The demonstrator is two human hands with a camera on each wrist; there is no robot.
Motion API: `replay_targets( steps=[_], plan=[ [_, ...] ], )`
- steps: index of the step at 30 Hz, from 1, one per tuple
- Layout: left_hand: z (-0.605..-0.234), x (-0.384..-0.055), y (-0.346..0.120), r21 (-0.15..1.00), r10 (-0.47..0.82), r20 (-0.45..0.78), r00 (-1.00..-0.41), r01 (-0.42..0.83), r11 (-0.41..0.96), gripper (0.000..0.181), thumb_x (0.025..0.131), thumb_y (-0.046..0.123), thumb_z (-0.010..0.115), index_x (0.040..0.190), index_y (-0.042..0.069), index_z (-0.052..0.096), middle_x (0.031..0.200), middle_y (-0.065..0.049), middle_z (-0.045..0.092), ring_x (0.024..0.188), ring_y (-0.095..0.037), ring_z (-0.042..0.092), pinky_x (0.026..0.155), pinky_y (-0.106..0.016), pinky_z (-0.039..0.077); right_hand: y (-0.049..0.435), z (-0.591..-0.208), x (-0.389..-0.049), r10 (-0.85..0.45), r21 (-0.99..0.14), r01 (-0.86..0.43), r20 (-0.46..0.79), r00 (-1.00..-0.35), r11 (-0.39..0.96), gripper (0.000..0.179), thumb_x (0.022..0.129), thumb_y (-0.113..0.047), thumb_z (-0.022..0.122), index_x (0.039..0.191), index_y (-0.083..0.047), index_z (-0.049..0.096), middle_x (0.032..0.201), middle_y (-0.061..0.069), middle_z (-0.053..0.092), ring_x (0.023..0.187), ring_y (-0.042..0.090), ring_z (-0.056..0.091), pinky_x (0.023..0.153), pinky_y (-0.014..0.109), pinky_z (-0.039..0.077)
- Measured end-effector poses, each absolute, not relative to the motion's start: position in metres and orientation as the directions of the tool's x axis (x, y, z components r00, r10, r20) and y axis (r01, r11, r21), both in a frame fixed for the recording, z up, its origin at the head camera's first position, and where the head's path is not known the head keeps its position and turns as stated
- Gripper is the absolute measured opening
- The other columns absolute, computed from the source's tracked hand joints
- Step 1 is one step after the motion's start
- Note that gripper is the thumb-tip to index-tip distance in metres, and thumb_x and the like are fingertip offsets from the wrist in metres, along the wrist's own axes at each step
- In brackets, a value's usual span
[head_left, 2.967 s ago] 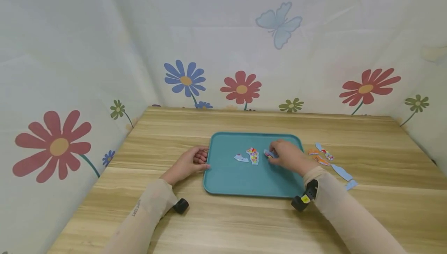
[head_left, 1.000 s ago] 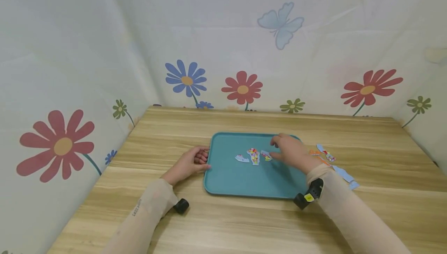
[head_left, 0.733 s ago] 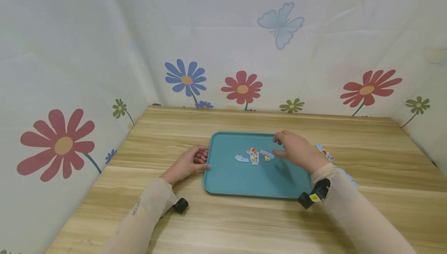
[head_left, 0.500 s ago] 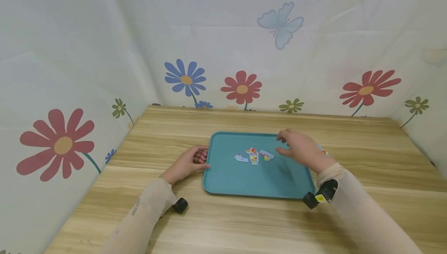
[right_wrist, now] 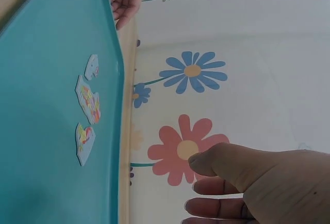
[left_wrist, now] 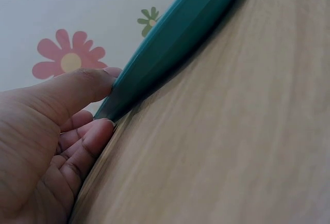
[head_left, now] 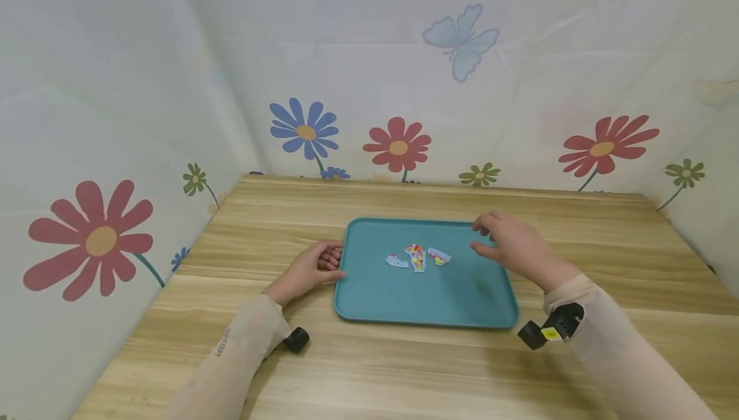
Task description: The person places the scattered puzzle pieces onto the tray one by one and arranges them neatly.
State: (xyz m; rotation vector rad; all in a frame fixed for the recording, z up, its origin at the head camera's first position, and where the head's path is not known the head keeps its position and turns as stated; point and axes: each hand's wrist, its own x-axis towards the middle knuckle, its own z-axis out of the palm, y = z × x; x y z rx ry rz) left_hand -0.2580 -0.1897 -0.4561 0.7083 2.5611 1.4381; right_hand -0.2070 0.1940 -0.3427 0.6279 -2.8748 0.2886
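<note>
A teal tray (head_left: 427, 301) lies on the wooden table. My left hand (head_left: 312, 269) pinches its left rim, thumb on top and fingers curled against the outer side, as the left wrist view (left_wrist: 62, 131) confirms. Three puzzle pieces sit in a row near the tray's middle: a small pale blue one (head_left: 397, 261), a taller multicoloured one (head_left: 417, 258) and a blue one with coloured patches (head_left: 439, 256). Over the tray's right edge hovers my right hand (head_left: 514, 247), thumb and fingers apart, holding nothing. The right wrist view shows the same hand (right_wrist: 258, 182) against the backdrop.
The wooden table (head_left: 369, 369) extends on all sides of the tray. Behind it hangs a pale backdrop cloth (head_left: 358, 54) with printed flowers. The right forearm (head_left: 629, 343) covers the table area to the right of the tray.
My right hand let go of the blue piece beside the multicoloured one, then lifted and moved right. Its arm now hides the loose pieces right of the tray. The left hand stayed put.
</note>
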Motion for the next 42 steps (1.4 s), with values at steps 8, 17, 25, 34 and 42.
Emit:
replay_targets(
  steps=[8, 17, 25, 34, 42],
  plan=[
    [-0.453, -0.255, -0.188, 0.837, 0.446, 0.106, -0.889, 0.322, 0.443, 0.064, 0.083, 0.009, 0.075, 0.136, -0.006, 0.045, 0.114, -0.018, 0.058, 0.097, -0.021, 0.058, 0.084, -0.025, 0.052, 0.21, -0.345, -0.199, -0.384, -0.166, -0.423, 0.222, -0.896, 0.891, 0.027, 0.085, -0.02, 0.072, 0.102, -0.001, 0.065, 0.09, 0.011, 0.063, 0.079, 0.023, 0.06, 0.069, 0.039, 0.054],
    [-0.461, -0.26, -0.19, 0.836, 0.442, 0.102, -0.891, 0.317, 0.447, 0.064, 0.083, 0.012, 0.076, 0.136, -0.003, 0.046, 0.114, -0.016, 0.059, 0.097, -0.019, 0.057, 0.084, -0.023, 0.051, 0.226, -0.349, -0.191, -0.357, -0.195, -0.391, 0.186, -0.915, 0.9, 0.027, 0.087, -0.02, 0.069, 0.104, 0.001, 0.064, 0.094, 0.014, 0.063, 0.083, 0.027, 0.062, 0.069, 0.041, 0.053],
    [-0.462, -0.26, -0.191, 0.83, 0.438, 0.096, -0.894, 0.315, 0.46, 0.064, 0.083, 0.013, 0.075, 0.138, -0.003, 0.045, 0.116, -0.018, 0.058, 0.099, -0.022, 0.058, 0.085, -0.028, 0.052, 0.242, -0.355, -0.187, -0.336, -0.21, -0.374, 0.193, -0.922, 0.904, 0.027, 0.087, -0.018, 0.069, 0.105, 0.002, 0.064, 0.095, 0.013, 0.063, 0.082, 0.026, 0.062, 0.068, 0.04, 0.052],
    [-0.46, -0.26, -0.19, 0.837, 0.443, 0.094, -0.892, 0.311, 0.45, 0.065, 0.084, 0.01, 0.074, 0.138, -0.005, 0.043, 0.116, -0.02, 0.057, 0.099, -0.023, 0.057, 0.085, -0.029, 0.052, 0.261, -0.364, -0.183, -0.301, -0.23, -0.328, 0.146, -0.942, 0.916, 0.029, 0.089, -0.021, 0.067, 0.105, 0.003, 0.064, 0.094, 0.014, 0.062, 0.082, 0.025, 0.06, 0.067, 0.038, 0.051],
    [-0.459, -0.26, -0.19, 0.845, 0.451, 0.092, -0.888, 0.31, 0.437, 0.064, 0.083, 0.014, 0.075, 0.137, -0.003, 0.045, 0.115, -0.018, 0.058, 0.098, -0.021, 0.057, 0.084, -0.024, 0.051, 0.276, -0.372, -0.181, -0.295, -0.219, -0.317, 0.125, -0.947, 0.923, 0.031, 0.088, -0.021, 0.068, 0.105, 0.004, 0.064, 0.094, 0.015, 0.061, 0.082, 0.026, 0.061, 0.069, 0.041, 0.053]
  ],
)
